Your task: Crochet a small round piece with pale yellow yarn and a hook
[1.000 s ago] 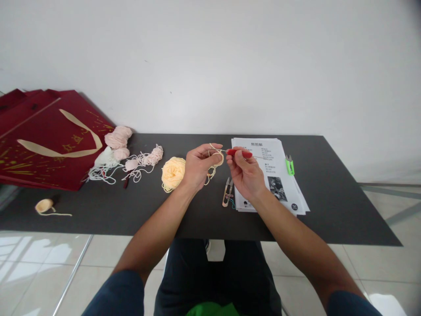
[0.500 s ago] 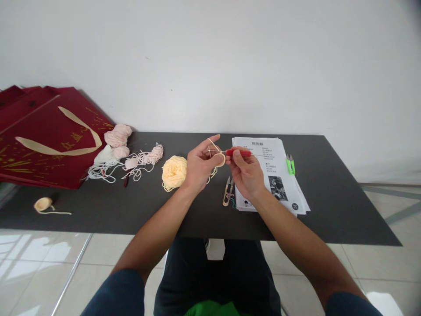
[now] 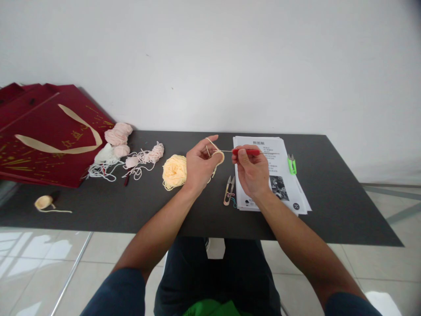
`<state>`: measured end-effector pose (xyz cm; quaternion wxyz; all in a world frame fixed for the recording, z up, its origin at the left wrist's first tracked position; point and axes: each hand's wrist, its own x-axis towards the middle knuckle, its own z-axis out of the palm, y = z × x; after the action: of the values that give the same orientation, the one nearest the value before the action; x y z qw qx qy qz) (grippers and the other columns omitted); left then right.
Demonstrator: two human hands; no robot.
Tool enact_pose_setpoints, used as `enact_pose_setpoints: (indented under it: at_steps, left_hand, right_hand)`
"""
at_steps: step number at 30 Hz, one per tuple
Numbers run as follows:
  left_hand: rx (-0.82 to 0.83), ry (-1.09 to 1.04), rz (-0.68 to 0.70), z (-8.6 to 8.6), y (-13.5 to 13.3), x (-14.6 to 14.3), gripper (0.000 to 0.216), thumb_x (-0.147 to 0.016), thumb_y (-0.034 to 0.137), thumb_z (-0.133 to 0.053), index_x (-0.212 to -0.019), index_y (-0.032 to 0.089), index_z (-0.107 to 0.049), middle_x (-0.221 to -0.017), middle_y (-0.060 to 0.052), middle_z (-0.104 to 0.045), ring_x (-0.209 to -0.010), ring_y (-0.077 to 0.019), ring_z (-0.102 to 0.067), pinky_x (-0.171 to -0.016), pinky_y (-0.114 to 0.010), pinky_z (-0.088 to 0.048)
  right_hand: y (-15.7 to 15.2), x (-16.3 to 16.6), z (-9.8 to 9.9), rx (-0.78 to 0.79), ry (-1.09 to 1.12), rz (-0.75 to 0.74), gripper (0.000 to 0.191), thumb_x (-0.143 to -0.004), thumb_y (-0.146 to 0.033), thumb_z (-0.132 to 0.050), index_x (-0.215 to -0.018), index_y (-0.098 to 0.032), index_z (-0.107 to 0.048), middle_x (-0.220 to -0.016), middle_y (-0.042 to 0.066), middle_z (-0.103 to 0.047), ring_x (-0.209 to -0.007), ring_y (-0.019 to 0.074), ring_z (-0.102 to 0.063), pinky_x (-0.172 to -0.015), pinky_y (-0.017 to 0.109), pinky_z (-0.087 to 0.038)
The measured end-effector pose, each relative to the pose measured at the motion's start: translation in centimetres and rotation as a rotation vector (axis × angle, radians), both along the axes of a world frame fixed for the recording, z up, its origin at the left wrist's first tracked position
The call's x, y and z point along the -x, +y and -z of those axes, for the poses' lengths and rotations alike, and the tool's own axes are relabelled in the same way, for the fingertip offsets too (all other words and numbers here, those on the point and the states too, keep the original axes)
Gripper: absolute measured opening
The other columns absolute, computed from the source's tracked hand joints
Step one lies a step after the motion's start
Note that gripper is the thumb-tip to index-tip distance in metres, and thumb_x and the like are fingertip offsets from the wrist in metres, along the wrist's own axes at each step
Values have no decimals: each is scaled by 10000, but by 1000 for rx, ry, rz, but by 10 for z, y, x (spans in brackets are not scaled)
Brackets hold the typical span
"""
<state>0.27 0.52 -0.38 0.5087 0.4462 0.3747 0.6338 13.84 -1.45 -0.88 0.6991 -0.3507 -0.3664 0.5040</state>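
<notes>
Near the middle of the dark table, my left hand [image 3: 199, 166] pinches a small loop of pale yellow yarn [image 3: 218, 159], with a strand running up over the raised index finger. My right hand [image 3: 252, 172] is closed around the red handle of a crochet hook [image 3: 250, 152]. The hook's thin metal shaft points left and reaches to the yarn at my left fingers; whether its tip sits inside a stitch is too small to tell. Just left of my left hand rests a yellow yarn ball [image 3: 174, 172], partly covered by it.
Printed sheets [image 3: 259, 203] lie under my right hand, with green-handled snips [image 3: 291, 164] on their right edge. Thread snips [image 3: 228, 191] lie left of the sheets. Pink yarn [image 3: 117, 134], white yarn [image 3: 104, 157], a small cream crocheted cup [image 3: 43, 202] and red gift bags [image 3: 49, 136] occupy the left side.
My right hand has moved to the right with the crochet hook, widening the gap to my left hand. The left hand still holds the yarn, almost in place.
</notes>
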Motion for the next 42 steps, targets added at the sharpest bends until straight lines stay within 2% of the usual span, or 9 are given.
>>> enact_pose_setpoints:
  at_steps: [9,15,25,32,42]
  left_hand:
    - [-1,72,-85,-2,-3,0,452,-710,132,-779,-1153,216,-753,-748,47,-662,-622,-78,-546,-592,-224,-450]
    - [-13,89,-107,-2,-3,0,438,-717,124,-767,-1144,216,-752,-738,53,-660,-619,-78,-551,-594,-222,-450]
    - [-8,150,-155,-5,-7,0,406,-732,136,-762,-1130,214,-750,-736,49,-660,-612,-87,-553,-594,-234,-460]
    - [-11,183,-216,-2,-7,0,360,-761,163,-764,-1116,227,-753,-739,42,-679,-617,-101,-581,-617,-252,-490]
    - [79,36,-211,4,1,2,407,-729,202,-826,-1127,219,-743,-787,19,-732,-667,-108,-639,-658,-251,-519]
  right_hand:
    - [1,-5,7,-108,-159,130,166,-848,-411,-831,-880,-298,-714,-893,-25,-725,-718,120,-627,-681,289,-534]
    - [-3,-4,6,-185,-247,190,105,-872,-356,-815,-880,-299,-727,-915,-15,-728,-731,127,-641,-679,300,-530]
    - [-14,-2,4,-251,-436,270,29,-899,-348,-783,-924,-335,-776,-963,20,-756,-901,203,-707,-862,405,-606]
    - [-17,-1,7,-332,-566,311,96,-875,-306,-798,-951,-364,-811,-968,31,-803,-936,238,-746,-920,477,-630]
    - [-19,-3,13,-451,-706,215,248,-887,-228,-774,-1068,-393,-819,-1089,30,-831,-956,241,-765,-903,477,-640]
